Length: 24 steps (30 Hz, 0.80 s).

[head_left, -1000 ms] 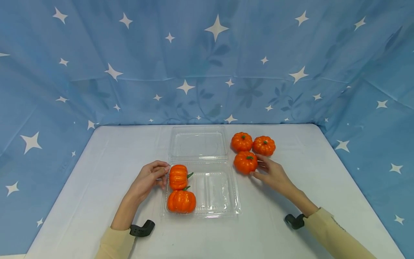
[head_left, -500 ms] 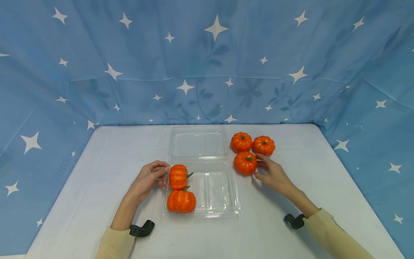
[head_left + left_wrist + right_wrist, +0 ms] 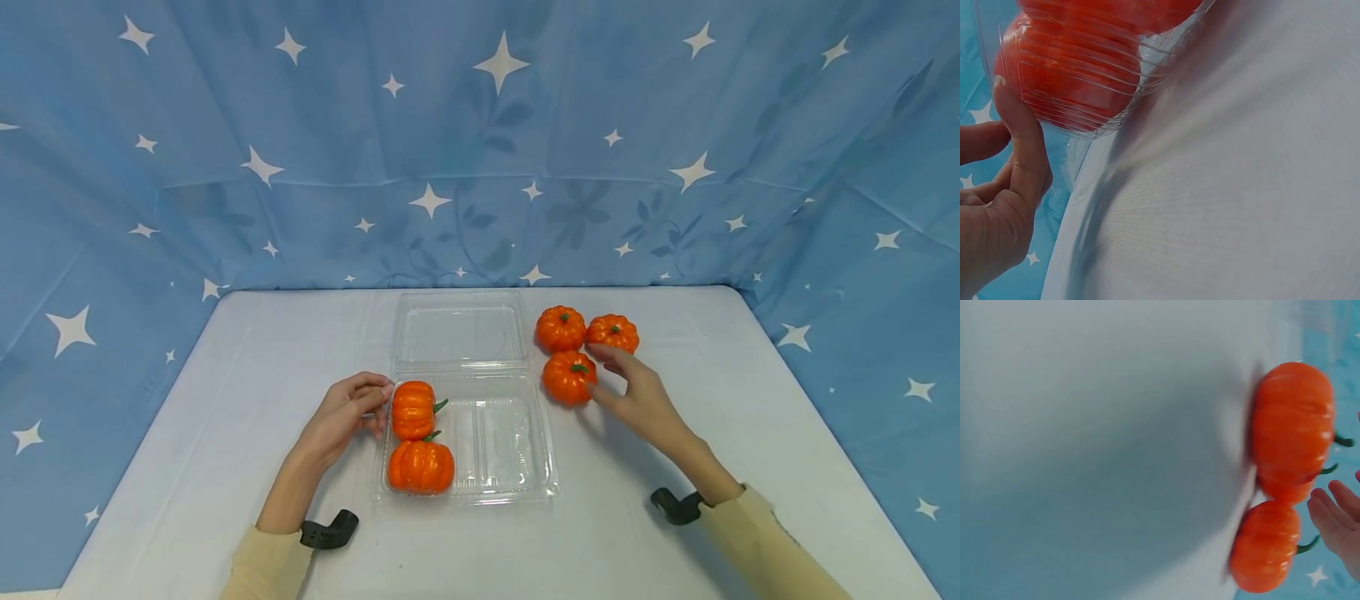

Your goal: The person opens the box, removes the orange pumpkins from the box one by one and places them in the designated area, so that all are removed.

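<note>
A clear plastic clamshell container [image 3: 517, 492] lies with its lid folded back. Two small orange pumpkins with green stems sit along the left side of its base, the upper pumpkin [image 3: 413, 412] tipped sideways and the lower pumpkin [image 3: 421, 467] in the near corner. My left hand [image 3: 347, 414] holds the container's left rim with its fingertips; in the left wrist view, one fingertip [image 3: 1000, 82] is on the clear edge. My right hand [image 3: 639, 398] hovers with spread, slightly bent fingers at the right of the nearest loose pumpkin [image 3: 567, 379]; in the right wrist view, its fingers stand apart from the pumpkins.
Behind that loose pumpkin stand two more, the back left pumpkin [image 3: 559, 328] and the back right pumpkin [image 3: 613, 333], close together. The container's lid [image 3: 459, 329] lies flat toward the back. A blue star-patterned curtain [image 3: 480, 167] hangs behind the white table [image 3: 262, 350].
My right hand has lifted slightly off the nearest loose pumpkin, its fingers spreading wider. My left hand, the container and the pumpkins have stayed where they were.
</note>
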Motion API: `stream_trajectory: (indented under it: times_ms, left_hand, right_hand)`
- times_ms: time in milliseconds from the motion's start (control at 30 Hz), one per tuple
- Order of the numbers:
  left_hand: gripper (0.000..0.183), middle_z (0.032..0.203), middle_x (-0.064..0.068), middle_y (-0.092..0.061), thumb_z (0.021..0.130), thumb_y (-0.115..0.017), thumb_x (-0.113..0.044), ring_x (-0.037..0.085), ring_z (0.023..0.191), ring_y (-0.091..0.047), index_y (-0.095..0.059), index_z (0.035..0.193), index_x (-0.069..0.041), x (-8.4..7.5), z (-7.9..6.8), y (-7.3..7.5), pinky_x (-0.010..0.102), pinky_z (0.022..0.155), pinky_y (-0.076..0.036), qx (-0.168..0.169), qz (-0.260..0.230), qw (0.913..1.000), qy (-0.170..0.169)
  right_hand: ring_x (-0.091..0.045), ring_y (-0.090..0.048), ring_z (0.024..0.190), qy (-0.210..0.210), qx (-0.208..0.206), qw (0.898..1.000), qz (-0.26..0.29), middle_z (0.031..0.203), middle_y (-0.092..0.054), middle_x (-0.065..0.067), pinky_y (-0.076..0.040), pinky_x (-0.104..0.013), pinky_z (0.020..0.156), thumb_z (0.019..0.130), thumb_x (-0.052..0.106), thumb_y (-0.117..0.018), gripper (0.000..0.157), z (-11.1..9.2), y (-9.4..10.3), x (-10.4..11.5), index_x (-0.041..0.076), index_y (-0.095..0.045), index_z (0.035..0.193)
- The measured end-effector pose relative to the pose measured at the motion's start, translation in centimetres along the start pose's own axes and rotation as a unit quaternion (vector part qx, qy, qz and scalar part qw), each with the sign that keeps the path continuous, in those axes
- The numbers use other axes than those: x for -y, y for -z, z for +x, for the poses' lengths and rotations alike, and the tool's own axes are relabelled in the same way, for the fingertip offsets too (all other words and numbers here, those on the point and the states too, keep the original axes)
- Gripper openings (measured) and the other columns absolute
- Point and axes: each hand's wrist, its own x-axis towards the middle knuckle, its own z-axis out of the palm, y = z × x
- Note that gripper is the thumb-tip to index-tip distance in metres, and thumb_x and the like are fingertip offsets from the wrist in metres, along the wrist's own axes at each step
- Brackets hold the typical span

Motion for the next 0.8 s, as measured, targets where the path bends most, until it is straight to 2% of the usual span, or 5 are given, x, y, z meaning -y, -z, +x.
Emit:
stream_trajectory:
  times_ms: [167, 267, 367, 500, 800]
  left_hand:
    - [0.039, 0.082, 0.005, -0.061, 0.105, -0.061, -0.02, 0.014, 0.063, -0.055, -0.05, 0.127, 0.011, 0.1, 0.0, 0.1, 0.027, 0.056, -0.056, 0.003, -0.005, 1.0, -0.003]
    - [0.039, 0.081, 0.005, -0.061, 0.105, -0.06, -0.02, 0.015, 0.063, -0.056, -0.05, 0.127, 0.011, 0.1, 0.0, 0.1, 0.027, 0.057, -0.056, 0.005, -0.005, 1.0, -0.004]
    - [0.039, 0.081, 0.005, -0.061, 0.105, -0.06, -0.02, 0.015, 0.063, -0.056, -0.05, 0.127, 0.01, 0.1, 0.0, 0.1, 0.027, 0.058, -0.056, 0.004, -0.003, 1.0, -0.001]
    - [0.04, 0.081, 0.005, -0.062, 0.105, -0.061, -0.021, 0.015, 0.064, -0.055, -0.05, 0.128, 0.01, 0.1, 0.1, 0.1, 0.027, 0.058, -0.056, 0.003, -0.004, 1.0, 0.001]
    - [0.039, 0.079, 0.005, -0.06, 0.105, -0.061, -0.02, 0.014, 0.064, -0.055, -0.05, 0.127, 0.01, 0.1, 0.1, 0.1, 0.027, 0.057, -0.056, 0.003, -0.005, 1.0, -0.003]
  right_hand:
    - [-0.041, -0.059, 0.127, 0.011, -0.014, 1.0, 0.006, 0.14, -0.061, -0.022, -0.047, -0.057, 0.105, 0.09, -0.001, -0.073, 0.053, -0.2, 0.3, 1.5, -0.003, -0.054, 0.139]
    - [-0.039, -0.061, 0.125, 0.027, -0.026, 0.999, 0.006, 0.138, -0.063, -0.02, -0.049, -0.05, 0.104, 0.089, -0.001, -0.075, 0.052, -0.3, 0.5, 2.4, -0.003, -0.055, 0.138]
    - [-0.038, -0.063, 0.121, 0.051, -0.043, 0.998, 0.008, 0.135, -0.065, -0.018, -0.051, -0.028, 0.105, 0.087, -0.002, -0.077, 0.052, -0.4, 0.6, 3.2, -0.002, -0.057, 0.136]
    - [-0.035, -0.065, 0.117, 0.088, -0.06, 0.994, 0.032, 0.132, -0.066, -0.014, -0.04, -0.005, 0.103, 0.085, -0.006, -0.078, 0.053, -0.5, 0.6, 4.6, 0.001, -0.059, 0.134]
    - [-0.012, -0.065, 0.114, 0.116, -0.049, 0.989, 0.071, 0.132, -0.068, -0.001, -0.048, -0.014, 0.102, 0.087, 0.0, -0.078, 0.054, -0.9, -0.3, 8.6, 0.009, -0.06, 0.137]
